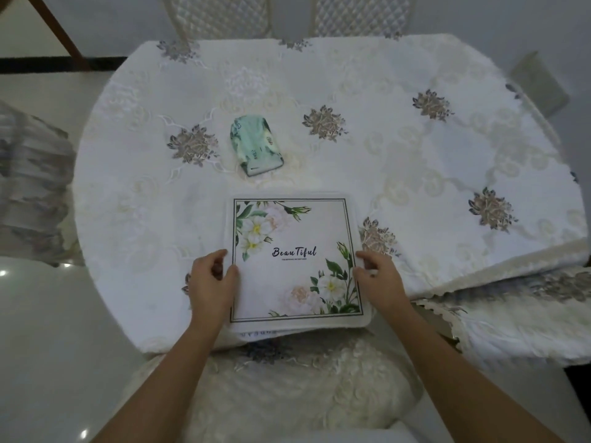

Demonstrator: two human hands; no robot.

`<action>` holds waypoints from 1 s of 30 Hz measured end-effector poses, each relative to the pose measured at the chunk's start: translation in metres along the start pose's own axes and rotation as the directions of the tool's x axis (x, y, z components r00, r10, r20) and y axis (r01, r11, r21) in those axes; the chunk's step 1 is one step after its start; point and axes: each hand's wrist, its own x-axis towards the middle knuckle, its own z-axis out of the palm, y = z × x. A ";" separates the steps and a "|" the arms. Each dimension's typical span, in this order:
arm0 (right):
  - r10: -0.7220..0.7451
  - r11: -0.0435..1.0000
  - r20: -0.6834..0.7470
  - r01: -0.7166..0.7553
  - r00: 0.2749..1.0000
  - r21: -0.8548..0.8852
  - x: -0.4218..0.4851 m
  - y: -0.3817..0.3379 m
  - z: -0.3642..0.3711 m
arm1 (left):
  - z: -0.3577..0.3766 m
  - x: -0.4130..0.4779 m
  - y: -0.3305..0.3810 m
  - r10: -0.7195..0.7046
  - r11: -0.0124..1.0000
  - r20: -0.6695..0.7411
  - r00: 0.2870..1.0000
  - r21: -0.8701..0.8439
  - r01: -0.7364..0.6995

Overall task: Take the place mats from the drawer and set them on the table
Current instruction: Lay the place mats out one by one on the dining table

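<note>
Head view, left to right. Far outside the left hand, a chair [32, 187] draped in a pale flowered cover stands at the table's left side. The left hand [212, 282] grips the left edge of the place mat [294, 260]: the thumb lies on top of the border, and the fingers are curled at the edge just beyond it. The place mat, square and white with a printed flower frame and the word "Beautiful", spans the space between the two hands and lies on the tablecloth [319, 75] at the table's near edge. A thin printed edge [256, 333] shows just under the mat's near side; whether it is a second mat cannot be told. Beyond the held mat, well apart from both hands, a green packet [256, 148] lies on the cloth. Below the wrists, nearest the person, is a cream embroidered chair cushion [287, 394]. The right hand [379, 279] holds the mat's right edge with curled fingers, level with the left hand. Outside the right hand, another covered seat [511, 321] sits beside the table. Two quilted chair backs [217, 14] stand at the far side.
</note>
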 end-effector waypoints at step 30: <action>0.008 0.985 -0.072 0.004 0.997 0.171 -0.014 0.006 0.006 | -0.011 0.005 0.004 -0.019 0.991 0.164 0.986 -0.127 0.041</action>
